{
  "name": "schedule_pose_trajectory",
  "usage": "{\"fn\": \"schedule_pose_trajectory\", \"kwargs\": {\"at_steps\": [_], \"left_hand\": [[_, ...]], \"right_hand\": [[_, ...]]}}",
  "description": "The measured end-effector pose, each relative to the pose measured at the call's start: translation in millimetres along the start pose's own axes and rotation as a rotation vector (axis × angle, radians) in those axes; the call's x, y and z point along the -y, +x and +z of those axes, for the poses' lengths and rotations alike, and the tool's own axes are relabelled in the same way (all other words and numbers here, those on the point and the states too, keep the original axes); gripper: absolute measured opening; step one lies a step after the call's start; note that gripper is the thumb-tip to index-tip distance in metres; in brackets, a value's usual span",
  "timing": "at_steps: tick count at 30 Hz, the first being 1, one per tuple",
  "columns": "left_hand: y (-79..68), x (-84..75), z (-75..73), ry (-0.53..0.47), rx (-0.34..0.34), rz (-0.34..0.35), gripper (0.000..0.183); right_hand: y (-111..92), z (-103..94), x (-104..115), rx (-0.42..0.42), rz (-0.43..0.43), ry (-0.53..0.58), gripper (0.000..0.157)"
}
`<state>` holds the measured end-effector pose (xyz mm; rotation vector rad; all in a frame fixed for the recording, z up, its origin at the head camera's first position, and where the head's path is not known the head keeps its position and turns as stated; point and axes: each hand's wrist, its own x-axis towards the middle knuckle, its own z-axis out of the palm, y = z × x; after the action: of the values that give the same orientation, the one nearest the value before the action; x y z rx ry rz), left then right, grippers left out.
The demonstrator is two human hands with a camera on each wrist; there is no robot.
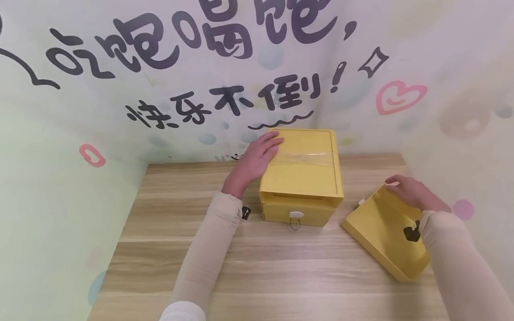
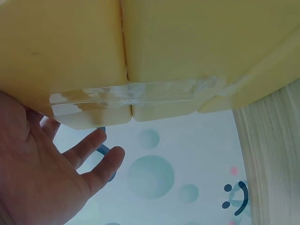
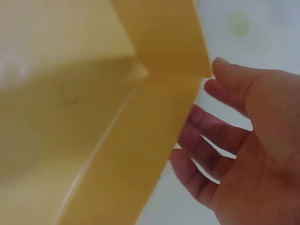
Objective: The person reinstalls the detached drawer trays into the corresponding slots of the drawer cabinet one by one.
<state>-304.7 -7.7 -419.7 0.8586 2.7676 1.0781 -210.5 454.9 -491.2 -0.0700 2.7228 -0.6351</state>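
Note:
A yellow two-tier drawer box [image 1: 303, 174] stands at the back of the table, clear tape across its top. My left hand [image 1: 259, 156] rests along its top left edge with the fingers spread. In the left wrist view, the tape [image 2: 140, 93] also runs down the box's side. The upper slot gapes at the front, and below it sits a drawer front [image 1: 277, 211] with a white pull [image 1: 296, 214] and a thin dark loop. A pulled-out yellow drawer [image 1: 385, 232] lies angled to the right. My right hand [image 1: 411, 191] is at its far corner, loosely bent fingertips right at the rim.
The wood-grain table [image 1: 168, 267] is bounded by a printed wall [image 1: 192, 142] behind and walls at both sides. Dark wrist cameras sit at both sleeves. The right one [image 1: 412, 232] overlaps the drawer's inside in the head view.

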Motion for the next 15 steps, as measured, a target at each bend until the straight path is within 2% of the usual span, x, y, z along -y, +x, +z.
{"fn": "schedule_pose_trajectory", "kwargs": {"at_steps": [8, 15], "left_hand": [[-4.7, -2.6, -1.1, 0.033, -0.014, -0.033, 0.045], [-12.3, -1.5, -2.2, 0.084, -0.060, -0.059, 0.046]], "right_hand": [[-1.3, 15.5, -12.8, -0.073, -0.019, -0.016, 0.040], [-1.8, 23.2, -16.9, -0.084, -0.007, 0.008, 0.041]]}}
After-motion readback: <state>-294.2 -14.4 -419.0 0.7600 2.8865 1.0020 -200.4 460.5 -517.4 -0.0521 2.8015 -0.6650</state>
